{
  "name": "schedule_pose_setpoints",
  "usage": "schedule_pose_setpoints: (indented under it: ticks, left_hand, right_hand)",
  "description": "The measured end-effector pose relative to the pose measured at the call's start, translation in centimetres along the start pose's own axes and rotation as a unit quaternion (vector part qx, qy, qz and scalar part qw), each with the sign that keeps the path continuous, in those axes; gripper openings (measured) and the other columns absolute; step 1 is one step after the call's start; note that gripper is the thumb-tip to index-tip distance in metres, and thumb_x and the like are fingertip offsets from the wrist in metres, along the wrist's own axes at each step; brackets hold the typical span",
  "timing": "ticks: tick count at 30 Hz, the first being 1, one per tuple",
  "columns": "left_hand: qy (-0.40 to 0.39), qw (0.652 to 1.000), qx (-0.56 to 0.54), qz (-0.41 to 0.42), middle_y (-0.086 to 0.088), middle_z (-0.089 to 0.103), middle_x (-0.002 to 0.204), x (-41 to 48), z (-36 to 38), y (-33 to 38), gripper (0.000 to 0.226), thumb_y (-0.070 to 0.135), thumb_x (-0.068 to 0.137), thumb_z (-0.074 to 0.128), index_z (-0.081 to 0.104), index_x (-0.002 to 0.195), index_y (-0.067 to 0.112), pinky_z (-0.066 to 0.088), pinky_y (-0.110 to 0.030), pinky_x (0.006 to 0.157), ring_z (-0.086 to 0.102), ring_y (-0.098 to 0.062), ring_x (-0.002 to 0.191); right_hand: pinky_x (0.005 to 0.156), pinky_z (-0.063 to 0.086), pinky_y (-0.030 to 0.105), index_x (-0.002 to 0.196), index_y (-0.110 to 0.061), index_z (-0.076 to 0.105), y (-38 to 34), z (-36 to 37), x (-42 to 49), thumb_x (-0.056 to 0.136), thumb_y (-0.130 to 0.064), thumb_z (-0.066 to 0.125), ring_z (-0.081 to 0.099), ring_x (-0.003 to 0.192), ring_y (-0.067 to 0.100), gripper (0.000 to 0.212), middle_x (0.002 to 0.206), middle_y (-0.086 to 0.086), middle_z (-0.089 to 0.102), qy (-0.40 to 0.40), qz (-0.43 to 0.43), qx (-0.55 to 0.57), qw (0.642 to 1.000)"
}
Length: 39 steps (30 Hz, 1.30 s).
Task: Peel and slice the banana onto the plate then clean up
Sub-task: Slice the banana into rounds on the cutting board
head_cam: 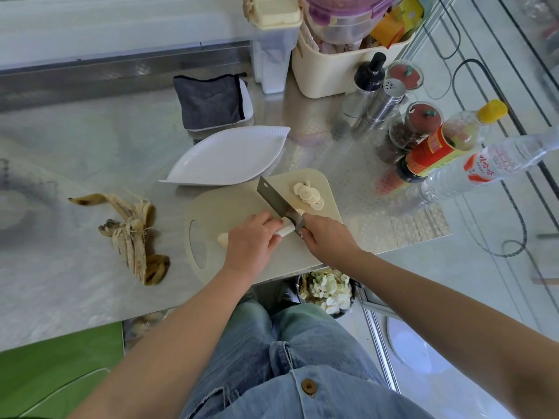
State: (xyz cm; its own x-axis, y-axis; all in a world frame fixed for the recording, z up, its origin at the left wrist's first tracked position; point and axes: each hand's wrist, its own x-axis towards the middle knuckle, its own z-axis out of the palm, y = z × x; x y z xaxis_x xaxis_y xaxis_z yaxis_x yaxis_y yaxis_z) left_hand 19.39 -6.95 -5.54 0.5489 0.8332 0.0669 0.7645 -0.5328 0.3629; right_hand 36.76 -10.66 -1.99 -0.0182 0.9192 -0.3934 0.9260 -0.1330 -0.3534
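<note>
A person cuts a peeled banana into rounds on a board at the near edge of the bench.

The bench (90, 140) carries it all. The cutting board (220, 207) lies by the near edge, close to the right corner, so both arms reach it easily. The white plate (230, 158) waits just behind the board, with no banana on it yet, so the rounds will not have far to go. The peel (133, 234) lies to the left of the board, out of the way, and looks ready to be thrown out later. The right grip (325, 237) is closed round the handle of the knife (273, 196), whose blade is down at the banana's cut end. The left grip (251, 238) is curled over the banana (286, 229), holding it on the board so it cannot roll. The slices (308, 195) lie in a row near the board's far right corner.
</note>
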Motion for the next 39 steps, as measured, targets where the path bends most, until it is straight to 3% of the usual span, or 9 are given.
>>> schedule_pose_setpoints:
  ticks: [4, 12, 17, 26, 31, 39]
  left_hand:
    - [0.001, 1.0, 0.001, -0.001, 0.004, 0.063, 0.087, 0.0, -0.2, 0.1, 0.031, 0.02, 0.068, 0.082, 0.072, 0.098, 0.02, 0.03, -0.023, 0.049, 0.058, -0.018, 0.07]
    - [-0.003, 1.0, 0.007, 0.003, 0.003, 0.062, 0.086, 0.0, -0.3, 0.1, 0.03, 0.021, 0.068, 0.083, 0.072, 0.096, 0.021, 0.033, -0.022, 0.047, 0.059, -0.018, 0.069]
    - [-0.003, 1.0, 0.008, 0.0, 0.004, 0.062, 0.085, 0.0, -0.3, 0.1, 0.031, 0.021, 0.068, 0.083, 0.073, 0.097, 0.022, 0.031, -0.022, 0.048, 0.059, -0.018, 0.069]
    - [-0.007, 1.0, 0.011, 0.002, 0.003, 0.061, 0.085, 0.1, -0.2, 0.0, 0.029, 0.022, 0.069, 0.082, 0.072, 0.096, 0.021, 0.031, -0.023, 0.049, 0.057, -0.017, 0.069]
    - [-0.001, 1.0, 0.005, 0.006, 0.004, 0.062, 0.087, 0.0, -0.2, 0.1, 0.029, 0.021, 0.069, 0.082, 0.072, 0.096, 0.02, 0.031, -0.022, 0.048, 0.059, -0.017, 0.071]
    - [0.011, 1.0, 0.007, 0.009, 0.003, 0.063, 0.089, -0.6, -0.4, -0.5, 0.028, 0.025, 0.072, 0.08, 0.071, 0.097, 0.019, 0.033, -0.022, 0.048, 0.059, -0.017, 0.073]
  right_hand:
    - [0.061, 0.043, 0.035, 0.093, -0.012, 0.052, 0.1, -0.4, 0.0, 0.096, -0.025, 0.042, 0.056, 0.077, 0.026, 0.016, 0.082, 0.004, 0.058, 0.017, -0.005, 0.018, 1.0]
    - [0.058, 0.037, 0.031, 0.103, -0.013, 0.058, 0.3, -2.6, -1.2, 0.095, -0.021, 0.042, 0.05, 0.069, 0.022, 0.02, 0.076, 0.001, 0.054, 0.024, -0.035, 0.005, 0.999]
    - [0.058, 0.031, 0.03, 0.096, -0.012, 0.052, 0.0, -2.5, -1.5, 0.096, -0.02, 0.041, 0.044, 0.068, 0.02, 0.014, 0.074, -0.003, 0.045, 0.011, -0.033, -0.005, 0.999]
    - [0.058, 0.035, 0.031, 0.086, -0.018, 0.037, -0.5, -0.6, -0.4, 0.096, -0.021, 0.04, 0.047, 0.068, 0.024, 0.01, 0.078, 0.002, 0.05, 0.001, -0.011, -0.006, 1.0]
    - [0.063, 0.048, 0.038, 0.095, -0.015, 0.05, -0.3, 0.5, 0.2, 0.096, -0.028, 0.04, 0.058, 0.077, 0.028, 0.016, 0.089, 0.006, 0.063, -0.001, 0.002, 0.008, 1.0]
    - [0.057, 0.035, 0.032, 0.09, -0.011, 0.05, 0.1, -1.7, -1.0, 0.096, -0.022, 0.043, 0.048, 0.068, 0.023, 0.014, 0.074, 0.0, 0.048, 0.021, -0.017, 0.015, 1.0]
